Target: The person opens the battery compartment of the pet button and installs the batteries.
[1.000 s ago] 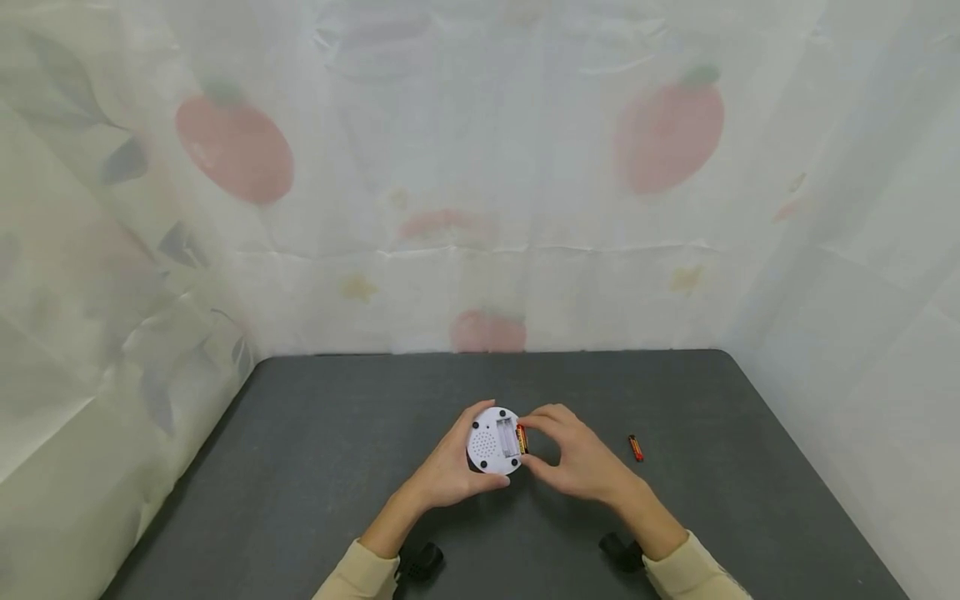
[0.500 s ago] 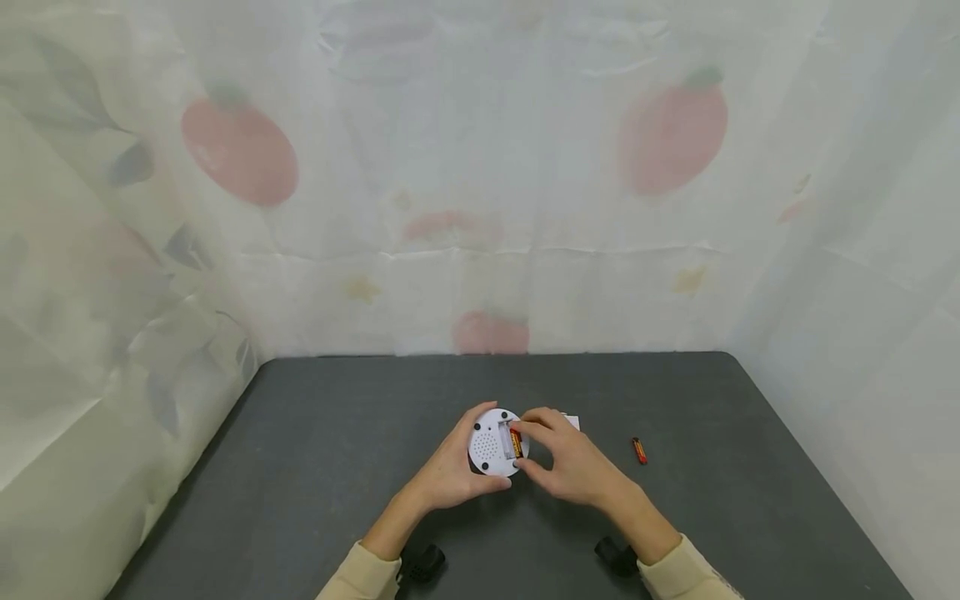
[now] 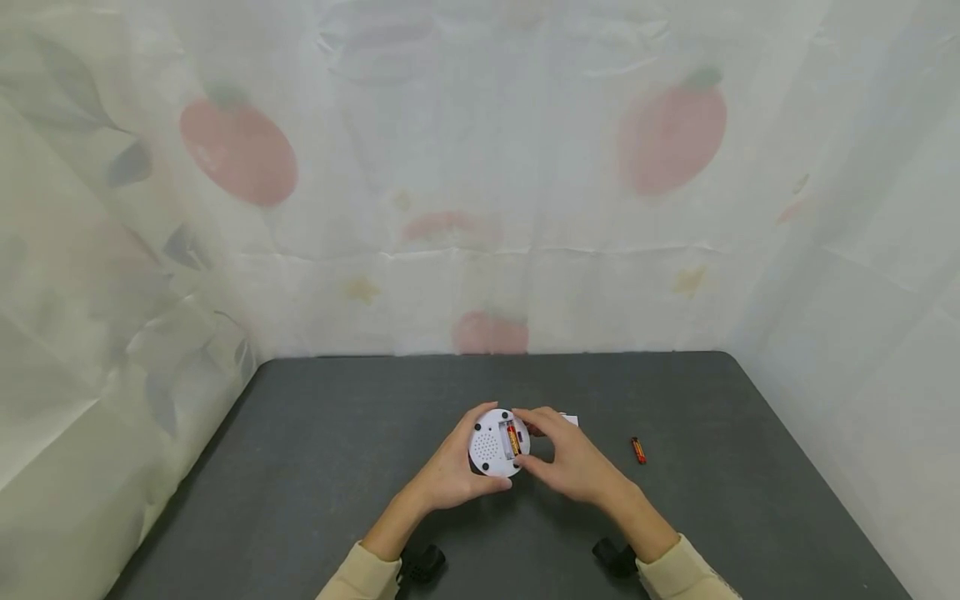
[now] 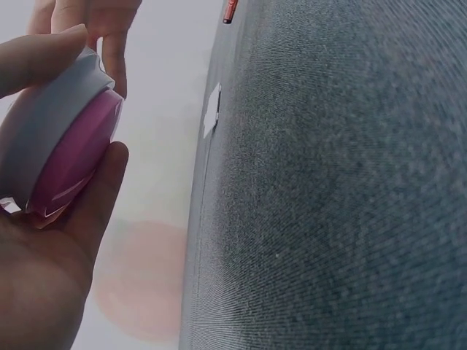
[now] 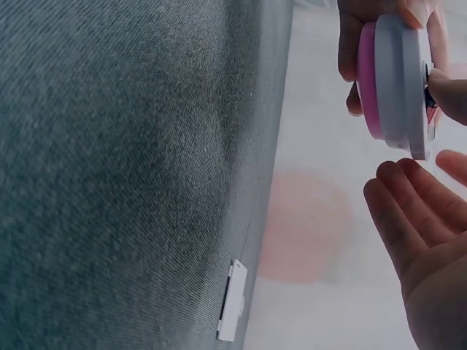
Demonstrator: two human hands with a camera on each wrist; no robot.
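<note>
My left hand (image 3: 448, 467) grips a round white device (image 3: 486, 446), thumb on the near edge and fingers round the far edge. Its perforated face with dark feet is turned up; a pink side (image 4: 80, 157) shows below in the left wrist view. A red-and-gold battery (image 3: 513, 439) lies in the device's battery compartment, beside a pale bare slot. My right hand (image 3: 566, 454) is at the compartment, the thumb (image 5: 451, 93) pressing by the battery's near end. Its other fingers are extended, apart from the battery, in the right wrist view.
A second red battery (image 3: 638, 450) lies on the dark table (image 3: 337, 467) to the right. Behind my right hand is a small white cover (image 5: 233, 302), flat on the table. Dark wrist cameras (image 3: 615, 557) sit under both wrists. Printed white sheeting (image 3: 480, 167) hangs round the table.
The battery went from my right fingers at the device's right edge into the compartment. My index finger has come off it. The left hand has hardly moved.
</note>
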